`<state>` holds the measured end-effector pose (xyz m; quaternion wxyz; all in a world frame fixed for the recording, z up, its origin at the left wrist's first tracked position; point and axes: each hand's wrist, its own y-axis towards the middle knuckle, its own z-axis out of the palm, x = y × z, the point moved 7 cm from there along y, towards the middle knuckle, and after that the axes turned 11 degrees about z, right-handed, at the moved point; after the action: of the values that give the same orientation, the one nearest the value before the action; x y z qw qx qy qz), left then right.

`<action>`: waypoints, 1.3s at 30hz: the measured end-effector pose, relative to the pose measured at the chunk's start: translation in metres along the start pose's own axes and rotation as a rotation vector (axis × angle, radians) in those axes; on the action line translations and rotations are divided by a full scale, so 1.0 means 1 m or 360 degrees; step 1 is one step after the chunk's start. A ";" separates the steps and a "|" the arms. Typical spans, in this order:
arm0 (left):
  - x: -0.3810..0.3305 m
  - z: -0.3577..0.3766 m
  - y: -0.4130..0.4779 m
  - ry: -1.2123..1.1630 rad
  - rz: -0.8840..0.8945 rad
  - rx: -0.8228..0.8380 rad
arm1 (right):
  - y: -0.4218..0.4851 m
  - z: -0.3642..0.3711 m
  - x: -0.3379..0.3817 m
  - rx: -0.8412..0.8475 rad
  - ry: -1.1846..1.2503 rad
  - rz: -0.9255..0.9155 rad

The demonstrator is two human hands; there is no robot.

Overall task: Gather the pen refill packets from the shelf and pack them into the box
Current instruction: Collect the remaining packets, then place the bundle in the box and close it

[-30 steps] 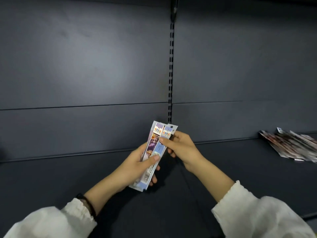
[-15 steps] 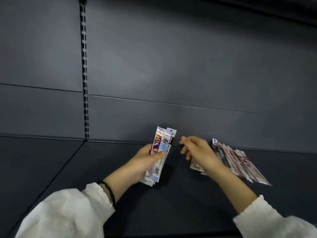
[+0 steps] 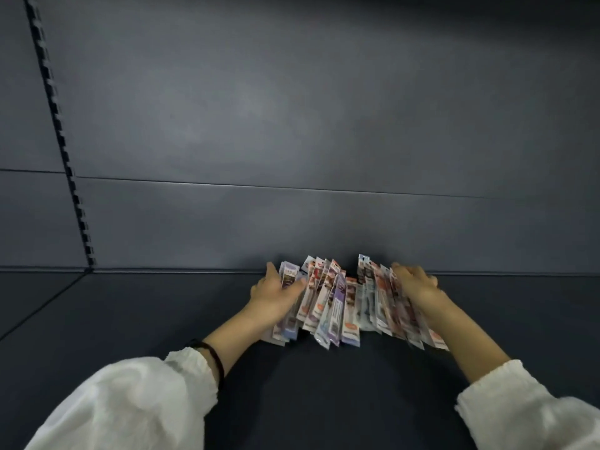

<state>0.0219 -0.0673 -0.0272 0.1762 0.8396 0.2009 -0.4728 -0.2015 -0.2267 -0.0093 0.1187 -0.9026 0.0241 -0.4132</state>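
Glossy plastic packets [image 3: 337, 306] are clamped at their left end in my left hand [image 3: 276, 295], thumb across the front, fingers behind. My right hand [image 3: 415, 285] lies on the fan's right end with its fingers bent over. Blur keeps me from telling whether it grips or only presses. The packets spread between both hands, low and right of centre, on the dark grey shelf [image 3: 146, 319] near the back panel [image 3: 292, 125]. A black band [image 3: 216, 358] circles my left wrist. A slotted rail [image 3: 55, 125] runs down the upper left.

Slotted upright rail [image 3: 61, 147], grey back panel [image 3: 292, 108]
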 end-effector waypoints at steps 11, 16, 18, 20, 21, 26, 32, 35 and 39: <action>-0.008 0.023 0.008 -0.0361 -0.0065 0.0135 | -0.017 0.011 0.017 0.0539 0.1137 0.0161; -0.003 0.033 0.011 -0.0627 -0.0130 0.0227 | -0.014 0.018 0.010 0.0489 0.0803 0.0168; -0.019 0.034 0.001 -0.0744 -0.0089 0.0268 | -0.015 0.033 0.014 0.0589 0.0684 0.0086; -0.022 0.041 -0.001 -0.0843 -0.0050 0.0307 | -0.020 0.049 0.022 0.0737 0.0694 0.0009; -0.021 0.045 -0.001 -0.0900 -0.0053 0.0303 | -0.020 0.057 0.027 0.0794 0.0755 -0.0002; -0.016 0.047 0.001 -0.1092 -0.0043 0.0195 | -0.026 0.092 0.048 0.1021 0.0806 -0.0023; -0.018 0.044 -0.002 -0.1018 0.0069 0.0150 | -0.019 0.106 0.055 0.1021 0.0716 -0.0049; -0.020 0.045 -0.003 -0.0887 0.0171 0.0161 | -0.027 0.098 0.056 0.1005 0.0657 -0.0058; -0.027 0.045 -0.006 -0.0758 0.0273 0.0189 | -0.034 0.093 0.054 0.1007 0.0724 -0.0049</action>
<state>-0.0265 -0.0885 -0.0265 0.2085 0.7275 0.0536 -0.6514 -0.0982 -0.1836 -0.0203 0.3765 -0.7070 -0.0924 -0.5915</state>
